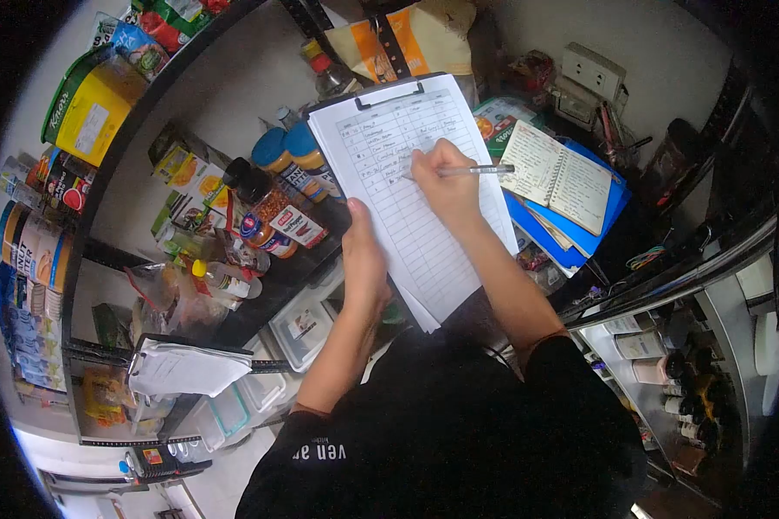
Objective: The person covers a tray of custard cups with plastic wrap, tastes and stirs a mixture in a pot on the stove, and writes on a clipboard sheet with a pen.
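Observation:
A clipboard holds several sheets of paper under its black clip, and the top sheet is a printed table with handwritten rows in its upper part. My left hand grips the clipboard's left edge, thumb on top and the other fingers hidden beneath. In my right hand is a pen, pinched between the fingers. Its tip end lies at the sheet, near the lowest written rows; whether it touches the paper I cannot tell.
An open spiral notebook lies on blue folders to the right. Left, a shelf carries peanut butter jars, a red pepper bottle and packets. Another clipboard hangs lower left. A yellow tub stands upper left.

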The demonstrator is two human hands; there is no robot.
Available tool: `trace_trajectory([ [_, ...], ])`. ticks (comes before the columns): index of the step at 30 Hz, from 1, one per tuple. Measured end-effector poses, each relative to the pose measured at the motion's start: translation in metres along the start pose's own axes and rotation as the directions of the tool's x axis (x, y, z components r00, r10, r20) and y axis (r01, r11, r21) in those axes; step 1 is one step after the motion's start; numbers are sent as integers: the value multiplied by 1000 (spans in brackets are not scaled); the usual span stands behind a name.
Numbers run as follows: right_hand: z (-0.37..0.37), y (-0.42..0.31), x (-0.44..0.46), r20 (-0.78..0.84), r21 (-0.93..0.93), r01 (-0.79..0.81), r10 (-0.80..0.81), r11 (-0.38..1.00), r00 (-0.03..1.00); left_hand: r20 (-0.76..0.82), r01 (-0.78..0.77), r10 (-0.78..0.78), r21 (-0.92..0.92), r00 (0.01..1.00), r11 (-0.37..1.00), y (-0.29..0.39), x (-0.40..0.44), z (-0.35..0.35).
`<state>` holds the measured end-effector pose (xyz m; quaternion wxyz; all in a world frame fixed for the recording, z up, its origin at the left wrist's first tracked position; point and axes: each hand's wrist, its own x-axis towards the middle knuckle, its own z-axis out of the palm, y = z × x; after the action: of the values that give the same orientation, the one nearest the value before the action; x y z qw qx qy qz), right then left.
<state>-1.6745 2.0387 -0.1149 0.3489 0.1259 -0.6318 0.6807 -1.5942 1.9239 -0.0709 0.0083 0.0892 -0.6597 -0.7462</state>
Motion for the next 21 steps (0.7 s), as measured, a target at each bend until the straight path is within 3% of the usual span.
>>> trace_trajectory([
  [1,-2,0,0,-3,2,0,0,1000,1000,-1,-5,5,-1,1000,1000,2,-3,2],
  [3,-7,-2,2,-21,219,-127,135,967,991,1,-14,14,-4,1000,1000,1,-2,1],
  [4,-8,-4,3,-21,221,-124,131,967,991,15,-38,39,-44,999,998,-3,2,0],
  [6,-10,-9,2,-34,-6,10,-10,1000,999,29,-53,56,-81,998,995,-6,4,-2],
  [9,-6,-3,2,-65,75,43,-38,996,997,36,-10,13,-71,999,997,-3,3,-1],
  [16,-7,-1,1,-29,9,1,0,1000,1000,41,-20,23,-74,999,997,-5,4,-2],
  [18,-5,5,1,-29,102,-8,11,995,1000,52,-27,31,-76,998,997,-8,7,-4],
  [21,-6,2,2,-3,82,-68,69,994,998,51,-35,38,-51,998,998,-9,7,-5],
])
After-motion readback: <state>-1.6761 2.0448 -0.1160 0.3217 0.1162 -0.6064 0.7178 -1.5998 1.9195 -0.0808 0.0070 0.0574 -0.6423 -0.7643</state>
